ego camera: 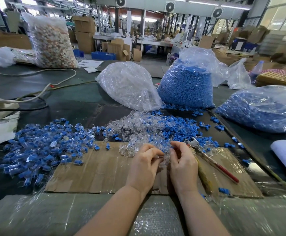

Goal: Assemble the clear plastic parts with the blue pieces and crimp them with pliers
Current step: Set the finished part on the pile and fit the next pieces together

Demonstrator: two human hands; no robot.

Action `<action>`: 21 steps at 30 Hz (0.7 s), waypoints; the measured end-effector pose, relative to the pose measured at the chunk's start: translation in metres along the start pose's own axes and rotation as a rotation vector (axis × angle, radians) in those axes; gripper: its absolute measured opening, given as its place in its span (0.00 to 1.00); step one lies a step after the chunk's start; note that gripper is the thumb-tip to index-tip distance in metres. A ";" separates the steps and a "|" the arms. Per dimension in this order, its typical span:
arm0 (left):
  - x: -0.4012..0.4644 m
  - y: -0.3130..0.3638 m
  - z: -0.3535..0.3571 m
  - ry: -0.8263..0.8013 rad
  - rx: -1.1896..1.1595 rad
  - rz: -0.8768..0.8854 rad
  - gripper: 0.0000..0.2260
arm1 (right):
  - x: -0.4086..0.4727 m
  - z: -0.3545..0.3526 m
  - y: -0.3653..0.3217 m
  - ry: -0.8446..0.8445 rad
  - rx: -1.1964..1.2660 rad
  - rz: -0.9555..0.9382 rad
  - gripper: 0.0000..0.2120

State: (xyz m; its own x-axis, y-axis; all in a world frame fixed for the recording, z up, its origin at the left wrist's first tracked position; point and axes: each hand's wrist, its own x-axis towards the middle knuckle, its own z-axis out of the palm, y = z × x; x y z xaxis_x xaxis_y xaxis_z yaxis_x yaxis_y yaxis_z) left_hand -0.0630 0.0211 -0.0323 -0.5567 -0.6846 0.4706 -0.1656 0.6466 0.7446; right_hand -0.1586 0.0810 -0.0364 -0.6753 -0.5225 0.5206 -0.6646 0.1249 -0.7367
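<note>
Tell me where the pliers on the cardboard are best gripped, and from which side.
Probably by the red handles, coming from the right with the right hand. The pliers lie diagonally, metal head among the parts, handles trailing free over bare cardboard.

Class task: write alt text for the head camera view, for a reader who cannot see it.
Two hands, left hand and right hand, pinch clear plastic parts together over a cardboard sheet. Red-handled pliers lie to the right; assembled blue-and-clear pieces are heaped left.

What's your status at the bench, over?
Left hand and right hand both pinching clear plastic parts together. Pliers lying idle on cardboard, right of hands. Nothing blocking.
</note>
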 end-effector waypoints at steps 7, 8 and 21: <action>0.002 -0.004 -0.001 0.096 -0.061 -0.137 0.05 | -0.002 0.000 0.000 -0.008 -0.089 -0.051 0.06; 0.002 -0.005 -0.002 0.109 -0.105 -0.160 0.06 | -0.002 -0.001 0.000 -0.007 -0.094 -0.054 0.06; 0.004 -0.010 -0.008 0.160 -0.417 -0.336 0.10 | -0.005 -0.001 0.001 -0.061 0.069 0.007 0.05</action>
State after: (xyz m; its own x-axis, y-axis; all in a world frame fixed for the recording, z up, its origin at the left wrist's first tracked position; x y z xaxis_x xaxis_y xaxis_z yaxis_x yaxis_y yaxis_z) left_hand -0.0565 0.0094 -0.0341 -0.3933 -0.8934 0.2171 0.0412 0.2187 0.9749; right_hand -0.1557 0.0850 -0.0392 -0.6576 -0.5728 0.4893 -0.6349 0.0717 -0.7693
